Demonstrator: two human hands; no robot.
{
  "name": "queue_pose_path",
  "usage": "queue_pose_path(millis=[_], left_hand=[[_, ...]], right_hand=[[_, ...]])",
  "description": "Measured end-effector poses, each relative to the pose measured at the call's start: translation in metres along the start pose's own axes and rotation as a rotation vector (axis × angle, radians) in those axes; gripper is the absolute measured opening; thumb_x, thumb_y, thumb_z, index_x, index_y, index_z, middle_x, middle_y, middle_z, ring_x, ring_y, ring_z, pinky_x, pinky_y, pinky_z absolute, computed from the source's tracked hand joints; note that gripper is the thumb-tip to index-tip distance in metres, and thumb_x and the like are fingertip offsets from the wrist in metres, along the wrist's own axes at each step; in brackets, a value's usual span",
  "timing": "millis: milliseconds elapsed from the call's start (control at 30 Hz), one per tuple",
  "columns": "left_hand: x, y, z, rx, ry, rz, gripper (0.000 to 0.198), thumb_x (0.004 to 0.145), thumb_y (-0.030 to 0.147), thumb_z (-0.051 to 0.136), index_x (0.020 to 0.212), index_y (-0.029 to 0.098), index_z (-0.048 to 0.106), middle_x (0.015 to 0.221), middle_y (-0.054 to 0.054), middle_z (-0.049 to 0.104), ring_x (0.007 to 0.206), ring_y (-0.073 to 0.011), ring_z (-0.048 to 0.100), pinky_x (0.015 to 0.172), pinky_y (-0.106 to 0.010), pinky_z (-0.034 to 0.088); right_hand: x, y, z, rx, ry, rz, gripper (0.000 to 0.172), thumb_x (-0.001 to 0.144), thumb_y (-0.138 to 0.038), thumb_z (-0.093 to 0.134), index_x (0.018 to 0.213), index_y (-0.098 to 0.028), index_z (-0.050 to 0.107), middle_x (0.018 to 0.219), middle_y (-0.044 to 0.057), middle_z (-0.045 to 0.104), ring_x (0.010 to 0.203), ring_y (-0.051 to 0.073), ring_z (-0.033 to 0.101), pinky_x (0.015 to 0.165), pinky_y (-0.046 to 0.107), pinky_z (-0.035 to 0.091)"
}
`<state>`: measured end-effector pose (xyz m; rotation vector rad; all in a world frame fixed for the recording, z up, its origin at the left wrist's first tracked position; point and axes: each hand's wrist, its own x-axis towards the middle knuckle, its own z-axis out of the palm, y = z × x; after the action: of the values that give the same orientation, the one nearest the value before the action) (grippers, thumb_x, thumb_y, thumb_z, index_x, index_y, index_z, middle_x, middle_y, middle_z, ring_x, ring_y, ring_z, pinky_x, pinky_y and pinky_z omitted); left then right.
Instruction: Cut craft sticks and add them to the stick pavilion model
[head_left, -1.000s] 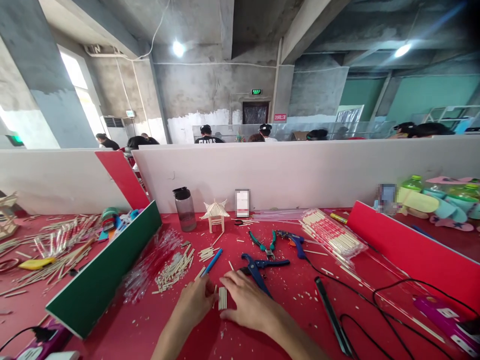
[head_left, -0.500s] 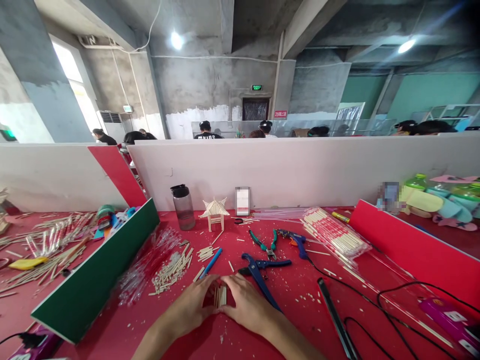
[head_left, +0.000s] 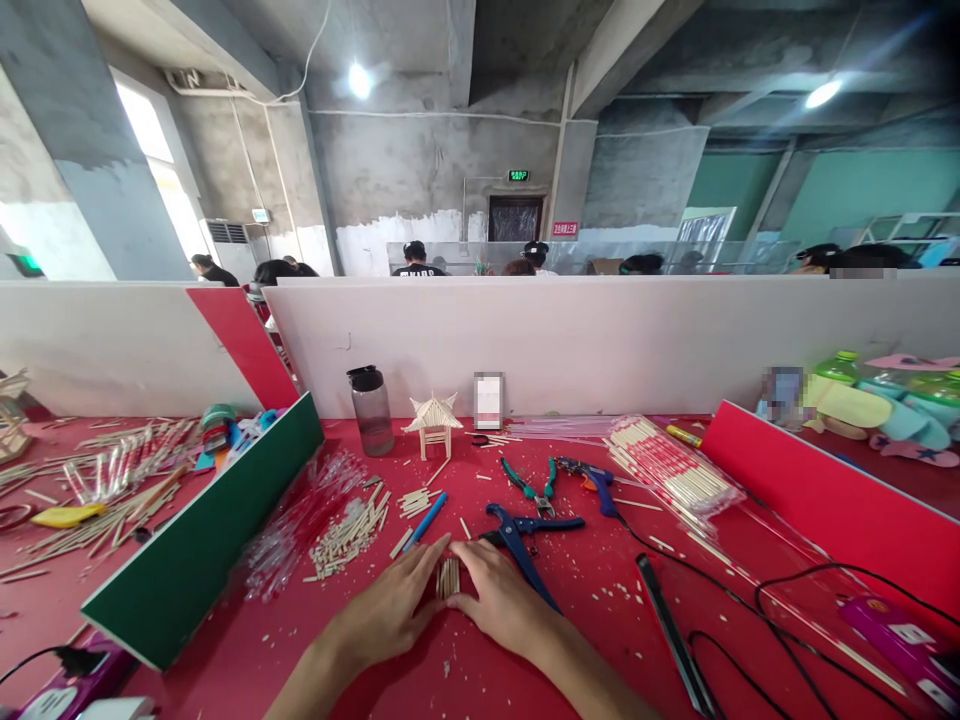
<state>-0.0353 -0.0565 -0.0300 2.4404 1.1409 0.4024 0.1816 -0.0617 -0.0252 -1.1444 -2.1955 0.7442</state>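
Several short wooden sticks (head_left: 448,578) stand side by side in a small row on the red table, between my two hands. My left hand (head_left: 394,598) curves round them from the left, its thumb at the near end of the row and its fingers at the far end. From the other side my right hand (head_left: 495,598) mirrors it, thumb and fingers closed in against the sticks. The fingertips of both hands nearly meet beyond the row. Just past them lie a blue pen (head_left: 426,520) and a blue cutter (head_left: 521,548). How firmly each finger presses is partly hidden.
A small stick-built pavilion (head_left: 435,422), a dark-lidded bottle (head_left: 371,410) and a phone (head_left: 489,402) stand at the back. Cut sticks (head_left: 349,540) lie left. Pliers (head_left: 540,490), a glue gun (head_left: 596,482), packed sticks (head_left: 667,465) and black cables lie right. A green board (head_left: 210,540) borders the left.
My hands have closed in, with the fingertips drawn nearer together round the sticks. The sticks look more tightly gathered. The whole view has shifted slightly.
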Motion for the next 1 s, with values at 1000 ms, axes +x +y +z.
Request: queue_pose_path(millis=[1000], left_hand=[[-0.006,0.000,0.002,-0.134,0.076,-0.105,0.063,0.090,0.039,0.059,0.147,0.029,0.033,0.147,-0.009,0.046,0.136,-0.0268,0.043,0.113,-0.044,0.037]], right_hand=[[-0.007,0.001,-0.006,0.050,-0.015,0.085,0.056,0.078,-0.021,0.072,0.131,-0.025,0.053,0.129,0.006,0.059,0.122,0.025,0.051,0.104,0.036,0.041]])
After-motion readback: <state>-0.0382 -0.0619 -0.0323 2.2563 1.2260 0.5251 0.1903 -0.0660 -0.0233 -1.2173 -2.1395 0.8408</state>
